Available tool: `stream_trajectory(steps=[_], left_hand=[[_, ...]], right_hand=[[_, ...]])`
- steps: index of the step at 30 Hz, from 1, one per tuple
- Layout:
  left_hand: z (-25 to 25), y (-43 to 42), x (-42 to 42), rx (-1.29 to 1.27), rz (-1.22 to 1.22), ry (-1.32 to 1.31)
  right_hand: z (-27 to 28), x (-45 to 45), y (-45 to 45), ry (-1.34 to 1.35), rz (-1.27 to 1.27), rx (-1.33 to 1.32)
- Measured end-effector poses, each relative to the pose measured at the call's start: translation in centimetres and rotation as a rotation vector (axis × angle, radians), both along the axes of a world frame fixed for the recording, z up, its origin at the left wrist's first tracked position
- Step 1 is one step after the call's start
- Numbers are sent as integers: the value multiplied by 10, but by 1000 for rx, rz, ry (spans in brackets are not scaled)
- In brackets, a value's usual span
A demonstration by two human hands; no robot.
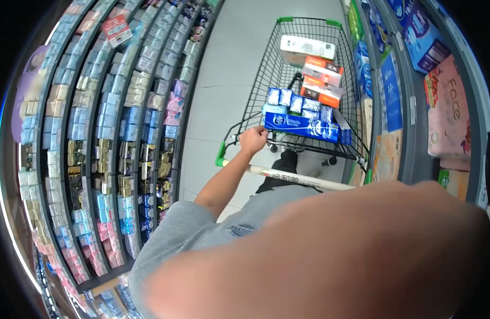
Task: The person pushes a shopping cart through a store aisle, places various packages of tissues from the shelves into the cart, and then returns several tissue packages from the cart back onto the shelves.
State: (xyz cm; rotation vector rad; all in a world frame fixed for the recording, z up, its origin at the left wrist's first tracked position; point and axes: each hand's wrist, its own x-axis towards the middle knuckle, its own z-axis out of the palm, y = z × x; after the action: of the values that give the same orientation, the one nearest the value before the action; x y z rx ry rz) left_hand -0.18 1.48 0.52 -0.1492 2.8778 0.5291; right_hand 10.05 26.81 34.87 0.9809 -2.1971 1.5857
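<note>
A blurred right arm fills the near foreground and hides part of the right end of the handle; its hand and grip cannot be made out. Beyond, the left hand reaches forward, fingers curled, at the near left corner of the cart, beside or touching the blue pack; whether it grips anything is unclear. Inside, that pack lies along the near edge, then small packs, orange boxes toward the right edge, and a white pack near the far edge.
</note>
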Motion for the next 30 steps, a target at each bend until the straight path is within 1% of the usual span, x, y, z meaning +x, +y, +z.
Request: stream_trajectory(steps=[2,5,6,7,9,10,11,12,15,17,19,21,22,24,25,26,27,28,29,30], left_hand=[[11,4,-2,-19,5,-23],[5,-1,-2,3,-3,-10],[4,-3,-3,-20,3,-51],[3,-3,-1,-63,8,-29],[-7,-12,-4,-23,-62,-54],[-9,-15,-6,-22,-29,-38],[-13,-13,-6,-21,-7,-30],[-16,-7,-5,5,-85,-56],[-15,-7,-9,37,-138,-32],[-12,-16,-9,40,-133,-4],[-10,-16,-8,43,-154,2],[-8,-12,-9,101,-56,-28],[-8,-11,-8,135,-61,-19],[-8,-11,-8,168,-83,-16],[-9,-11,-8,158,-69,-9],[-10,-11,-7,149,-54,-2],[-11,-12,-7,149,-72,-5],[-13,-13,-8,133,-74,2],[-12,-13,-9,115,-75,12],[-8,-10,-8,86,-84,14]], right_hand=[[10,-6,-10,-18,23,-24],[24,-17,-20,-50,48,-57],[28,-22,-23,-75,57,-77],[30,-28,-26,-96,61,-93],[28,-37,-29,-131,55,-99],[24,-46,-30,-152,45,-98],[13,-50,-27,-196,17,-90],[-1,-50,-23,-240,-17,-71],[-58,-45,1,-337,-176,50],[-92,-26,33,-419,-288,1],[-113,0,73,-724,-487,-11],[-149,39,115,-746,-763,-133],[-153,62,136,-763,-904,-129],[-166,113,169,-653,-1276,-71],[-164,140,183,-651,-1461,-3],[-161,166,194,-555,-1615,20],[-155,189,198,-464,-1795,-12],[-154,210,203,-417,-2080,0],[-152,235,208,-225,-2193,369],[-150,261,212,-107,-2225,601]])
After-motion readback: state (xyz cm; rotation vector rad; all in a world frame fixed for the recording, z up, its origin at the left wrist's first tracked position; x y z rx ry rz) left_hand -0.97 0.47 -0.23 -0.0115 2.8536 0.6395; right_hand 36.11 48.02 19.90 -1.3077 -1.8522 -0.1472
